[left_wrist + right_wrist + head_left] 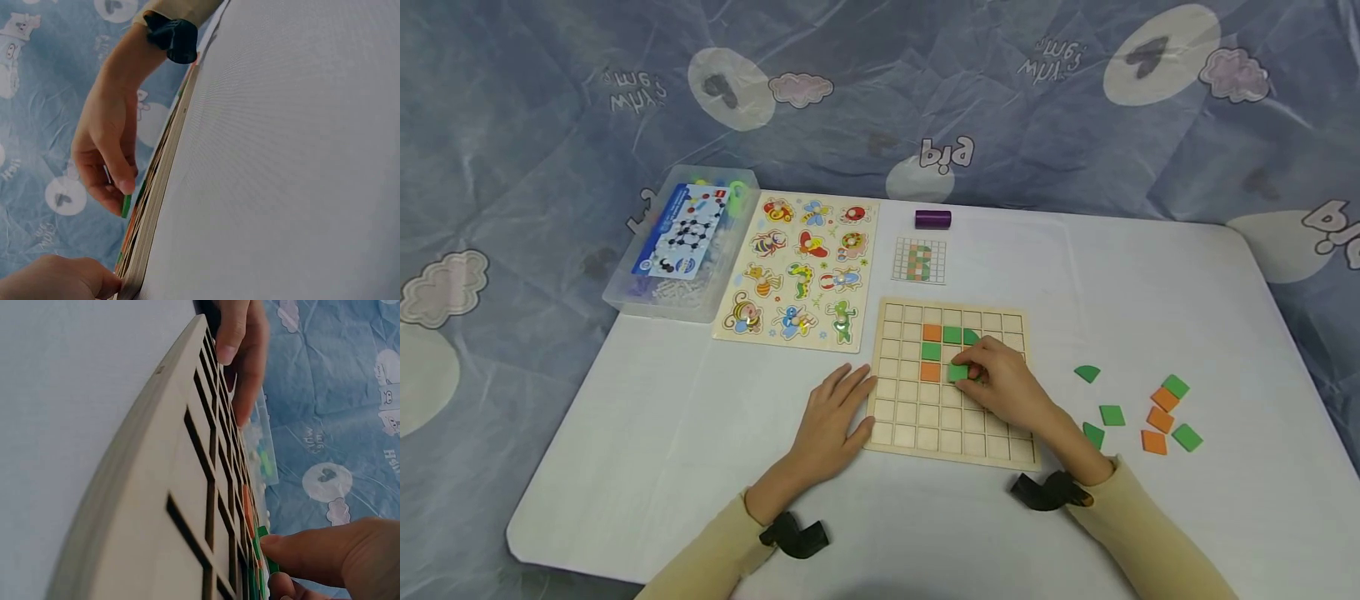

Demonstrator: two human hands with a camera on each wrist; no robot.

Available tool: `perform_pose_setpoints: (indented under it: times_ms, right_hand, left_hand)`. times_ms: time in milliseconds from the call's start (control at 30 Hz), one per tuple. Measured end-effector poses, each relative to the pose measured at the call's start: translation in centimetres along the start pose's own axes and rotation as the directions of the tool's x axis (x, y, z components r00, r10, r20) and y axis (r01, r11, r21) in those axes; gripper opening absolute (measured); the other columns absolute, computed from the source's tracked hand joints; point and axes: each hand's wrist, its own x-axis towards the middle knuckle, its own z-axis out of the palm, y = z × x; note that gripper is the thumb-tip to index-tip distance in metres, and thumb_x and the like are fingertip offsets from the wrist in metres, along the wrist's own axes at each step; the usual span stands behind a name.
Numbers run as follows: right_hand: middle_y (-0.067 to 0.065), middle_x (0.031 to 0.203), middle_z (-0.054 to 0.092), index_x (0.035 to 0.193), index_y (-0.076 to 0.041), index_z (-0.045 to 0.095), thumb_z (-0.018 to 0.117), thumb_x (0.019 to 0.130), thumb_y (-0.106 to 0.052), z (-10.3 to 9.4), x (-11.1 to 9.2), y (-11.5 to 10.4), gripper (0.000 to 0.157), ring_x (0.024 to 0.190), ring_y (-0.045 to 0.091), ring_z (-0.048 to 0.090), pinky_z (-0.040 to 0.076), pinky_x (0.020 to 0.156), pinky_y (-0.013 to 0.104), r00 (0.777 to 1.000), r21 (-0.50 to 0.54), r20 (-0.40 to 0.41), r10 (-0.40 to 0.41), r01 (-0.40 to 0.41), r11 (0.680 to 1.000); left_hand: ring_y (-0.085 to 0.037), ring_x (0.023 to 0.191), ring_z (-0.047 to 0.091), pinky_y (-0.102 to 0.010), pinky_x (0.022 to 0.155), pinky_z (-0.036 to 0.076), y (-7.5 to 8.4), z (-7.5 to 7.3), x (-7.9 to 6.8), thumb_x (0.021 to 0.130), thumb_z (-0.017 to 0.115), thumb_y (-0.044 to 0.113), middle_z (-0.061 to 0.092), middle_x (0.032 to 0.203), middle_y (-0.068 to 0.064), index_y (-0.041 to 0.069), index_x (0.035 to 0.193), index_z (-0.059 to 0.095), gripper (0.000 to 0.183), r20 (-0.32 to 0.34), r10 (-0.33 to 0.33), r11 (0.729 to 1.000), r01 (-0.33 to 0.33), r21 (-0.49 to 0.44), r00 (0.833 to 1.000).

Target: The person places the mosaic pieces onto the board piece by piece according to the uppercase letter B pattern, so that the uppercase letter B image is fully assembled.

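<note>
My right hand [1003,383] pinches a green square tile [957,372] between thumb and fingers over a wooden grid board [917,415]. In the left wrist view that tile [126,205] is tilted, held close above the board. My left hand [831,425] lies with spread fingers at the board's left edge, fingertips touching the rim. Set in the board's squares are an orange tile [932,332], a green tile [952,335], a green tile with a cut corner [971,337], another green one [931,352] and a second orange one [930,372]. My right fingers hide some squares.
Loose green and orange tiles [1160,419] lie to the right, with a green quarter-round piece [1087,373] nearer the board. Behind it are a pattern card [919,261] and a purple cylinder [932,220]. An insect puzzle board [797,271] and clear plastic box [681,242] stand at left.
</note>
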Motion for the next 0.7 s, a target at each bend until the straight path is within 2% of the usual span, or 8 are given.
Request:
perform_pose_setpoints:
  times_ms: [333, 700]
  right_hand:
    - [0.005, 0.087, 0.06, 0.1, -0.002, 0.071, 0.079, 0.078, -0.002, 0.7, 0.65, -0.24, 0.023, 0.074, 0.013, 0.054, 0.048, 0.065, 0.024, 0.997, 0.0, 0.062, 0.035, -0.035, 0.999]
    - [0.007, 0.089, 0.059, 0.101, -0.003, 0.072, 0.08, 0.077, -0.005, 0.4, 0.67, -0.52, 0.025, 0.076, 0.015, 0.056, 0.049, 0.066, 0.024, 0.998, -0.001, 0.057, 0.04, -0.04, 0.999]
  left_hand:
    - [-0.034, 0.142, 0.033, -0.056, 0.106, 0.033, 0.04, -0.08, -0.04, 0.092, 0.058, 0.021, 0.045, 0.15, -0.011, 0.007, 0.14, 0.052, 0.051, 0.008, -0.004, 1.0, 0.004, 0.004, 1.0]
    - [-0.034, 0.142, 0.033, -0.056, 0.105, 0.034, -0.01, 0.0, -0.01, 0.092, 0.057, 0.021, 0.045, 0.15, -0.011, 0.007, 0.14, 0.052, 0.05, 0.003, 0.0, 1.0, 0.0, 0.013, 1.0]
